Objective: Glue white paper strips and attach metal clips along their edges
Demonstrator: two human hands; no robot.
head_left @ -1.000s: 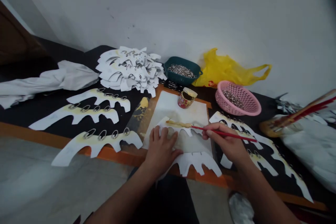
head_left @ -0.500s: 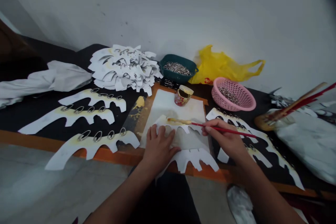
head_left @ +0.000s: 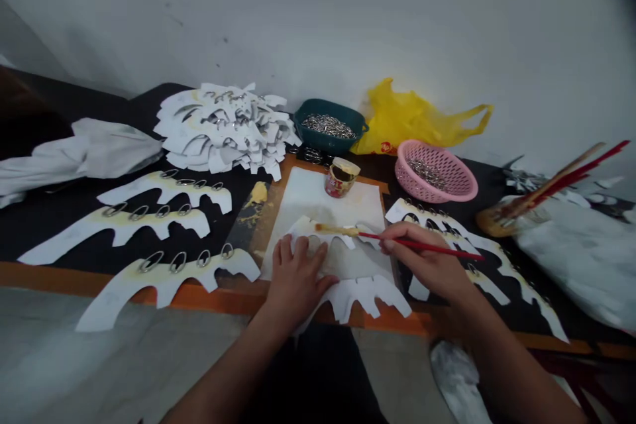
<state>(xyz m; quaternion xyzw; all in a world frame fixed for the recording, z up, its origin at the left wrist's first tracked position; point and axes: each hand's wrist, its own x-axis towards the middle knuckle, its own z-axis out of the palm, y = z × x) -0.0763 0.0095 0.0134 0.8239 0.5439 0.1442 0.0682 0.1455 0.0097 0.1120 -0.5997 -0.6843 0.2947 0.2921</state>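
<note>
My right hand [head_left: 420,253] is closed round the red handle of a brush [head_left: 370,236]. The brush's yellowed bristles lie over a white scalloped piece [head_left: 301,228] on a pale board [head_left: 303,189]. My left hand [head_left: 298,275] presses flat on that piece's left part, fingers spread. A second white scalloped piece [head_left: 365,293] lies nearer me, partly under the left hand, its lower edge past the table edge. Beyond the brush a small tub [head_left: 340,183] with a yellow-crusted rim stands on the board.
Left lie several white pieces with metal rings [head_left: 183,271] and a stack of pieces [head_left: 223,126]. Behind stand a green basket [head_left: 311,139] of rings, a yellow bag [head_left: 397,116] and a pink basket [head_left: 460,179]. A jar of brushes [head_left: 497,220] stands right, near more ringed pieces [head_left: 477,238].
The whole view has shifted slightly. Both hands hold nearly the same places; the brush stays in my right hand, its bristles still over the white piece.
</note>
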